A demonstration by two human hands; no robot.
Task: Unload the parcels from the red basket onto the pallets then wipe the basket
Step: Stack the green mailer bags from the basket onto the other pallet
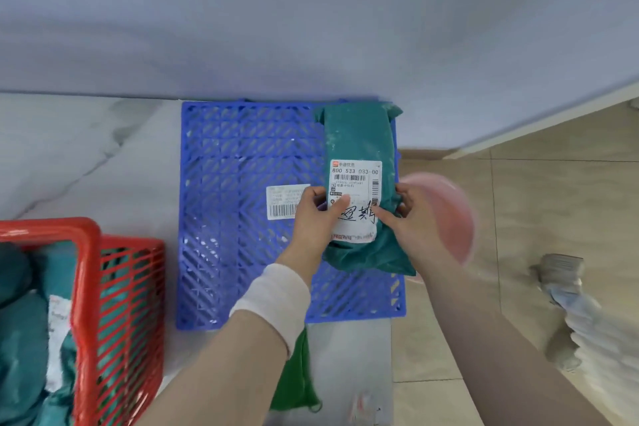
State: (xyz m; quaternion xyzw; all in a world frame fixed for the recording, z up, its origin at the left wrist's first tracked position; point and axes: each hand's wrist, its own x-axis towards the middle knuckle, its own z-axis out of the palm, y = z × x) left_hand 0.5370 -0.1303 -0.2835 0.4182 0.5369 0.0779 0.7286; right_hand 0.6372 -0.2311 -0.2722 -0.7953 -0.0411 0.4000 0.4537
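- One teal parcel (356, 135) down on the blue pallet (242, 149), along its right side, far end close to the wall, near end toward the person.
- Held at the labelled middle from both sides.
- Left hand (311, 214) on the left edge, fingers (337, 207) curled against it, thumb laid over the white label.
- Right hand (411, 214) on the right edge, pinching a fold of the teal wrap.
- Reads as setting down or squaring up rather than lifting; full rest on the pallet not certain from this view.
- Second white label (287, 206) just left of the left hand, flat on the pallet; loose or stuck to a parcel, impossible to tell.
- Red basket (86, 242) at lower left on the floor, apart from the pallet, holding several teal parcels (20, 322), a white label visible among them.
- Judged early in the task: one parcel unloaded for sure, perhaps two, with most of the load left in the basket.
- Green cloth (297, 377) under the left forearm, just off the pallet's near edge, untouched by either hand.
- Presumably meant for the wipe, not yet begun and not possible before emptying the basket.
- Pink basin (449, 211) just right of the pallet, behind the right hand, blurred.
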